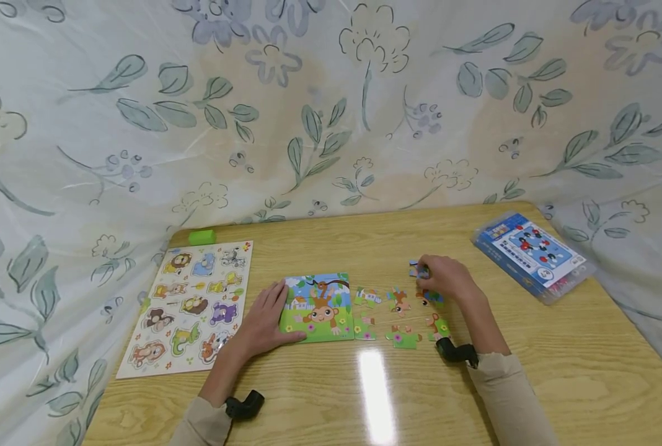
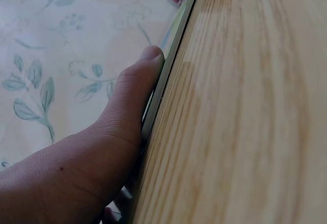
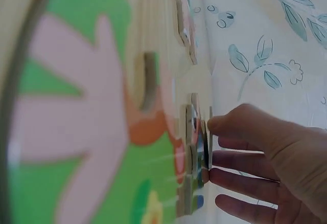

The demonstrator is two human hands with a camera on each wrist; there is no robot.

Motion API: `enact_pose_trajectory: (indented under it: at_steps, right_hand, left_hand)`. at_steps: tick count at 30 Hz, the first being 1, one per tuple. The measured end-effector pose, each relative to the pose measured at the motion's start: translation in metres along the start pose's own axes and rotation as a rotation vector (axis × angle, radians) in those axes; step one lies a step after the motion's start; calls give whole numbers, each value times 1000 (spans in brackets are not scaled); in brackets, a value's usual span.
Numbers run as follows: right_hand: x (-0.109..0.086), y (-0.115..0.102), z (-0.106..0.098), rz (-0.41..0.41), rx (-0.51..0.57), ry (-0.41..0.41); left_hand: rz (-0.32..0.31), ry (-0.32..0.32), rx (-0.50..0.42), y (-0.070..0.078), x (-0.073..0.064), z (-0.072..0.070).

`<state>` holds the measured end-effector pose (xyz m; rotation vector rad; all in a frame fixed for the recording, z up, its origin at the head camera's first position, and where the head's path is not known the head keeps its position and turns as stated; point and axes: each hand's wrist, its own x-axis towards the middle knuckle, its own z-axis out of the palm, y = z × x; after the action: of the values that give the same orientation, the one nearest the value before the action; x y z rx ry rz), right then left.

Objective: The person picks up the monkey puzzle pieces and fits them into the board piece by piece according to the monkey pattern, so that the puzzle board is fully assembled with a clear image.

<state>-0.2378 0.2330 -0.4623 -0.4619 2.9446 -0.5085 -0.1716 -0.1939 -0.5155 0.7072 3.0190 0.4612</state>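
Head view: the work surface is a table [image 1: 308, 387] with a light wood-grain top. Landmark for all positions: the puzzle board [image 1: 322, 310], which lies flat on the table and shows a cartoon monkey on a green and blue ground. A bright strip of glare [image 1: 377, 396] lies on the tabletop on the near side of the puzzle board, slightly to its right. A floral cloth [image 1: 308, 124], pale with grey-green leaves, hangs behind the puzzle board and at both sides of the table.

Lettering: a clear plastic box [image 1: 534, 254], well to the right of the puzzle board and farther back, carries a blue-and-white printed label. Its characters are too small to read. An animal board [image 1: 190, 289], left of the puzzle board, bears cartoon animals. A green block [image 1: 201, 237] sits to the left and behind.

Grip status: the left hand [image 1: 264, 316] rests on the left edge of the puzzle board, fingers extended, thumb along the near edge. The right hand [image 1: 448, 279], right of the puzzle board, pinches a puzzle piece [image 1: 414, 267] between thumb and fingers. Loose pieces [image 1: 400, 303] lie between the puzzle board and the right wrist, the nearest just beside the board's right edge.
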Motion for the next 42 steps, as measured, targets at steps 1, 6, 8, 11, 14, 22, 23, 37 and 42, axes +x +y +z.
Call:
enact_pose_trajectory:
  at_steps: [1, 6, 8, 11, 14, 22, 23, 37, 42]
  right_hand:
    - [0, 0, 0, 5, -2, 4]
    - [-1, 0, 1, 10, 10, 30]
    - [-1, 1, 1, 7, 12, 44]
    - [0, 1, 3, -2, 6, 69]
    - [1, 0, 4, -20, 8, 92]
    - [1, -24, -3, -60, 94, 129]
    - [1, -26, -4, -60, 98, 125]
    - [11, -82, 12, -285, 164, 13]
    - [21, -110, 22, -355, 181, -30]
  left_hand:
    - [0, 1, 0, 0, 0, 0]
    - [0, 7, -7, 1, 0, 0]
    - [0, 7, -7, 1, -1, 0]
    - [-1, 5, -6, 1, -1, -1]
    - [-2, 1, -8, 1, -1, -2]
    - [2, 0, -12, 0, 1, -1]
    - [2, 0, -12, 0, 1, -1]
    - [4, -3, -14, -1, 0, -1]
    - [3, -13, -12, 0, -1, -4]
